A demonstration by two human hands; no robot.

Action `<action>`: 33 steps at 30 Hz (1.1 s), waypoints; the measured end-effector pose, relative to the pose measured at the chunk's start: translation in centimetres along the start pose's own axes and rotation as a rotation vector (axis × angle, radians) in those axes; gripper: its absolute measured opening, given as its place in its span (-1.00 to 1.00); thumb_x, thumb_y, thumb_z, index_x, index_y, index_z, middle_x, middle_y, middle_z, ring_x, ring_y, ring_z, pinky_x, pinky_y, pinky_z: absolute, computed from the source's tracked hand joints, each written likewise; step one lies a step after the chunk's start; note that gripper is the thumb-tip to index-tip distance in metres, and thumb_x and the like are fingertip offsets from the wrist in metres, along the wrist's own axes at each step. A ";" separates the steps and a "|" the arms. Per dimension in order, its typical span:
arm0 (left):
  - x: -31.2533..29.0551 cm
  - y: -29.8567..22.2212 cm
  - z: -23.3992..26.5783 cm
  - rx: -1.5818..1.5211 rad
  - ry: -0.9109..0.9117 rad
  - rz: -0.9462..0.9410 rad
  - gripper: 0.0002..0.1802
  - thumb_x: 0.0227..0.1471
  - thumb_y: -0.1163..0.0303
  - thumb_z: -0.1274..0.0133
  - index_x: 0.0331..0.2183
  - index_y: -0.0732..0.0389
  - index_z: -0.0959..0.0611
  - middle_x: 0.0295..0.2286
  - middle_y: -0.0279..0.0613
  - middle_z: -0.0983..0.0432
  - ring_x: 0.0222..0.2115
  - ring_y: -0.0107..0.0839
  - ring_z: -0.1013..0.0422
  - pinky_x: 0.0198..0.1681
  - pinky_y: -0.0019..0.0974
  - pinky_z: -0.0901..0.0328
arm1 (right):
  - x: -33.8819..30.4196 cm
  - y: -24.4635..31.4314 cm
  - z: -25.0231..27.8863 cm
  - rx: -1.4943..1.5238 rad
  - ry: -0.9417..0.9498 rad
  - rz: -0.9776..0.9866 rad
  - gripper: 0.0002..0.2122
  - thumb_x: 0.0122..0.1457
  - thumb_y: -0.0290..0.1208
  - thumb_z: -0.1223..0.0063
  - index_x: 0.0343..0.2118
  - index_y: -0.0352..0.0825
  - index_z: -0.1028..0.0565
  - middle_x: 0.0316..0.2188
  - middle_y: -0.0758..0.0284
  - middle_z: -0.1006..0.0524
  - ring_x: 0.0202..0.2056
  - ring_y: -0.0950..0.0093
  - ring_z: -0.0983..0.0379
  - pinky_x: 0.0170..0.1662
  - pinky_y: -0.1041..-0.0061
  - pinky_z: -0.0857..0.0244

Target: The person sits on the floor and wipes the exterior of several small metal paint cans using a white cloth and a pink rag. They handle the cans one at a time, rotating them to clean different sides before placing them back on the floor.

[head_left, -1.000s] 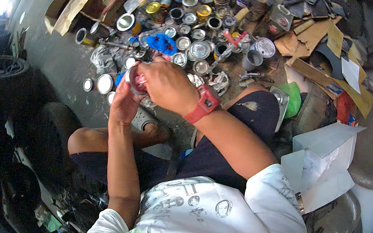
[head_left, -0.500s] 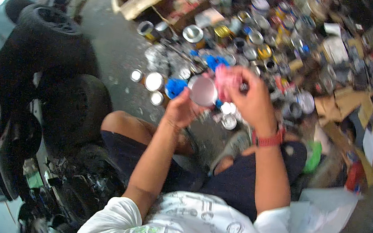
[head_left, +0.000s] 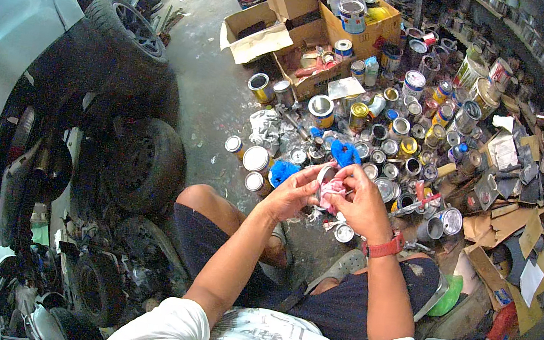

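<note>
I squat on a concrete floor among many paint cans. My left hand (head_left: 291, 194) grips a small round metal can lid (head_left: 323, 178) by its rim, tilted on edge. My right hand (head_left: 362, 201), with a red watch (head_left: 385, 246) at the wrist, presses a pink-stained rag (head_left: 334, 190) against the lid. Both hands meet above my knees. Right beyond them on the floor lie a blue rag (head_left: 345, 153) and a blue lid (head_left: 282, 170).
Several open and closed paint cans (head_left: 397, 129) crowd the floor ahead and to the right, with cardboard boxes (head_left: 296, 5) behind. Stacked tyres (head_left: 146, 162) and a grey car (head_left: 19, 27) stand at the left. Cardboard scraps (head_left: 510, 227) and a green bowl (head_left: 448, 297) lie at the right.
The view has swung to the right and up, so the car and tyres show more at the left. My hands stay together on the lid and rag, now wiping it closer to my knees.
</note>
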State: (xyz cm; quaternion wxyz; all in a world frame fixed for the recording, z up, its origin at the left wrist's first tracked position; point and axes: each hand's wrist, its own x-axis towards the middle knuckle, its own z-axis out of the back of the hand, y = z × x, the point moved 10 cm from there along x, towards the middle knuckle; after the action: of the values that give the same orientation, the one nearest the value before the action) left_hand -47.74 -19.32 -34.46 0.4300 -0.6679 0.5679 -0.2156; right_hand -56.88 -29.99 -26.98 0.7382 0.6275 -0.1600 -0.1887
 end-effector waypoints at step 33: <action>10.4 -10.6 2.8 1.850 0.362 -0.285 0.17 -0.19 0.19 -0.42 0.40 0.21 -0.24 -0.11 0.00 -0.57 -0.06 0.00 -0.49 0.10 -0.04 -0.39 | 9.8 -14.3 -5.8 0.619 0.015 -0.534 -0.68 0.24 -0.34 -0.41 -0.03 -0.32 -0.56 -0.35 0.41 -0.61 -0.41 0.55 -0.56 -0.27 0.51 -0.51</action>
State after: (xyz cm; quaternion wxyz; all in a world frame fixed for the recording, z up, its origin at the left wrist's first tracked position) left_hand -36.75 -28.40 -29.38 0.6633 -0.0823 0.1435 -0.7299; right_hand -46.61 -31.72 -41.99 0.4408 0.8408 -0.0352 -0.3122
